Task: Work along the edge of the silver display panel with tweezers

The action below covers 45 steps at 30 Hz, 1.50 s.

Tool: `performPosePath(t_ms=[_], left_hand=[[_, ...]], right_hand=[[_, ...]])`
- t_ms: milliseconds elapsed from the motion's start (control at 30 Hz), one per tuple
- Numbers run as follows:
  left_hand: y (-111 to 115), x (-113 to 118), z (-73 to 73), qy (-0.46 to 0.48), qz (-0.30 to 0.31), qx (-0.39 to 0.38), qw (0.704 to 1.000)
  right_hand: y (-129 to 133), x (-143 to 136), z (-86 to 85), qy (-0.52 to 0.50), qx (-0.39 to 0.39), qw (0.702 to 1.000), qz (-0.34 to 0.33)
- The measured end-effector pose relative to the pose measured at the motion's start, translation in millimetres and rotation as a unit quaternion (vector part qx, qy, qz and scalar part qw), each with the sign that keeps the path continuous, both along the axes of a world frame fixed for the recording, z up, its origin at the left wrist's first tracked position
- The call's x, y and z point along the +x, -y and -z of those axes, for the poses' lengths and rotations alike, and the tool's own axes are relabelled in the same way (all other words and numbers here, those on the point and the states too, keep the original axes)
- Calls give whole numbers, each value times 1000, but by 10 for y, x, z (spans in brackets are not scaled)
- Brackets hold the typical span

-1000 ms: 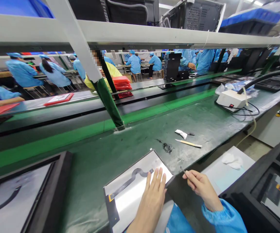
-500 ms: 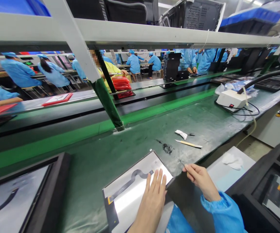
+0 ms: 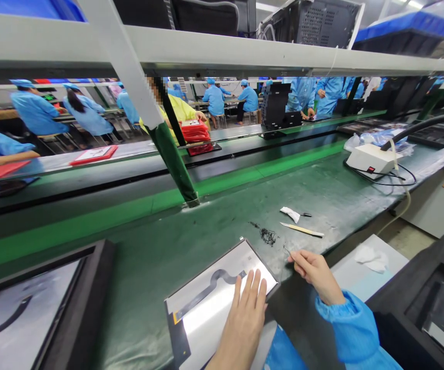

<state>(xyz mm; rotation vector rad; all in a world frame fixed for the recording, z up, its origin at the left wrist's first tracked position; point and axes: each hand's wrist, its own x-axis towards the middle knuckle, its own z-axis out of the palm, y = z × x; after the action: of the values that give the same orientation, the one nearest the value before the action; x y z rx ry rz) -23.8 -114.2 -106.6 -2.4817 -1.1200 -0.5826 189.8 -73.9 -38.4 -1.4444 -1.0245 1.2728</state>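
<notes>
A flat display panel (image 3: 202, 329) with a silvery back lies on the green bench. Its dark flex cable (image 3: 206, 293) curves across the back from an orange-edged end. My left hand (image 3: 245, 313) rests flat on the panel's right part, fingers stretched out. Just off the panel's right corner, my right hand (image 3: 314, 272) pinches thin metal tweezers (image 3: 288, 252), tips pointing away over the bench edge. A small heap of black scraps (image 3: 267, 236) lies beyond those tips. Near it are a slim yellowish-handled blade (image 3: 302, 229) and a white wad (image 3: 290, 214).
Black foam trays with panels stand at the left (image 3: 106, 257) and the right (image 3: 395, 293). A white box with a black hose (image 3: 370, 159) sits farther along the bench. A green-wrapped post (image 3: 176, 164) rises behind the panel. Co-workers in blue sit across the line.
My right hand has shifted slightly with the tweezers, whose tips look closer together. My left hand stays flat on the panel. The whole view has shifted a little.
</notes>
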Motion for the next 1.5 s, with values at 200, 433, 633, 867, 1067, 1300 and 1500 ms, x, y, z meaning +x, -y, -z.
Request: performPosePath(t_ms=[200, 433, 633, 867, 1067, 1300, 1500], left_hand=[[15, 16, -10, -10, -2, -3, 1000], [11, 16, 19, -1, -4, 2, 1000], [-44, -48, 46, -29, 22, 15, 999], [12, 23, 75, -20, -5, 3, 1000], [-44, 5, -18, -2, 5, -1, 1000], [-146, -122, -259, -14, 23, -55, 998], [-325, -643, -1001, -25, 27, -56, 998]], right_hand=[[-85, -46, -59, 6, 10, 1000, -13], [-170, -87, -65, 13, 31, 999, -15], [-226, -101, -76, 18, 49, 999, -14], [-296, -83, -124, 31, 73, 997, 0], [-335, 19, -147, 55, 101, 993, 18], [-264, 29, -144, 86, 101, 991, -22], [-265, 59, -85, 107, 105, 988, -39]])
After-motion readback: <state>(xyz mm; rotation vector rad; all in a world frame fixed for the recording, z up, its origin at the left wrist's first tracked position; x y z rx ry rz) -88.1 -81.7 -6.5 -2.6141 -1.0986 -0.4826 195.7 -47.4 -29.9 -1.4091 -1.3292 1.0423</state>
